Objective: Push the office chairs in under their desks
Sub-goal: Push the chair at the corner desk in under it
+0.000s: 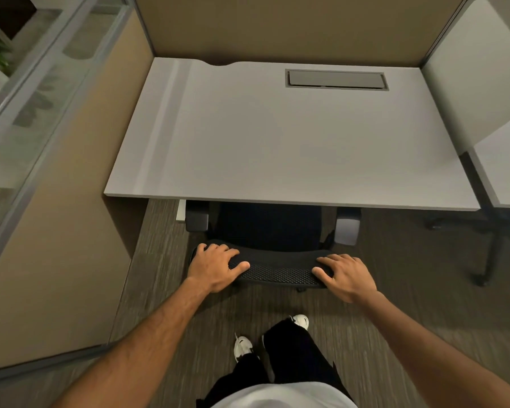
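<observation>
I have both hands on the top edge of the office chair [270, 231] backrest: left hand [215, 267] gripping its left end, right hand [346, 275] gripping its right end, fingers curled over the mesh. The chair sits with its seat partly under the front edge of the desk [277, 136], armrests [348, 228] just at that edge. My worry is the armrests: if they stand higher than the desk's underside, pushing on would jam them against the edge. An uneven push could also swivel the chair towards the desk leg.
</observation>
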Action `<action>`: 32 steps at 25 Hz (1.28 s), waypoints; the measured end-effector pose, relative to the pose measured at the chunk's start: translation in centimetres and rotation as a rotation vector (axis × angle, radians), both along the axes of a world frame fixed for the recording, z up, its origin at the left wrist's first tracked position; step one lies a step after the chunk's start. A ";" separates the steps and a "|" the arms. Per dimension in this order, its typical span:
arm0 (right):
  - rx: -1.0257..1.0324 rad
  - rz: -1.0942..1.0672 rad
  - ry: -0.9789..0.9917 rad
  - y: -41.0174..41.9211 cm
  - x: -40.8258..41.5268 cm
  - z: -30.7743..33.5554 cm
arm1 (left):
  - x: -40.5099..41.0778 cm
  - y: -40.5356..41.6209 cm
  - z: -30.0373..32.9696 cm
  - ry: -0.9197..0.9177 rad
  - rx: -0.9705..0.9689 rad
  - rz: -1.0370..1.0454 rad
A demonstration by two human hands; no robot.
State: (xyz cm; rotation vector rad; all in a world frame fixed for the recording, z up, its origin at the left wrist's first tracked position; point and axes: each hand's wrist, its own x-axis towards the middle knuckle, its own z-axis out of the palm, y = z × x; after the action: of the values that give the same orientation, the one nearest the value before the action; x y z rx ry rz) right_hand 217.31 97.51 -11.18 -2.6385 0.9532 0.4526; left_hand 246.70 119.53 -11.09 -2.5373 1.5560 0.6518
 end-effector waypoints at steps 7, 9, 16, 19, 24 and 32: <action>0.006 -0.012 0.001 -1.7 1.3 -0.6 | 1.5 -2.0 -0.4 -0.016 -0.002 -0.007; -0.002 -0.016 -0.011 -2.3 1.9 -0.5 | 2.1 -2.9 -0.1 -0.012 -0.002 -0.007; -0.033 -0.033 -0.046 -5.8 4.2 -0.7 | 4.5 -6.6 -0.3 -0.040 -0.019 -0.019; -0.050 -0.035 -0.064 -7.1 5.1 -0.9 | 5.4 -7.9 -0.7 -0.046 -0.040 -0.014; -0.055 -0.052 -0.087 -9.8 7.0 -0.9 | 7.6 -10.9 -1.0 -0.054 -0.062 -0.012; -0.081 -0.029 -0.089 -13.9 8.9 -1.6 | 7.6 -12.6 -2.6 -0.057 -0.031 0.021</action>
State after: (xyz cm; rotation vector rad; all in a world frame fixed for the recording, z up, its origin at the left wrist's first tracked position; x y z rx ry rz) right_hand 226.22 83.61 -12.82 -2.6875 1.0005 0.2931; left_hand 254.31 106.89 -13.73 -2.5742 1.5348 0.5569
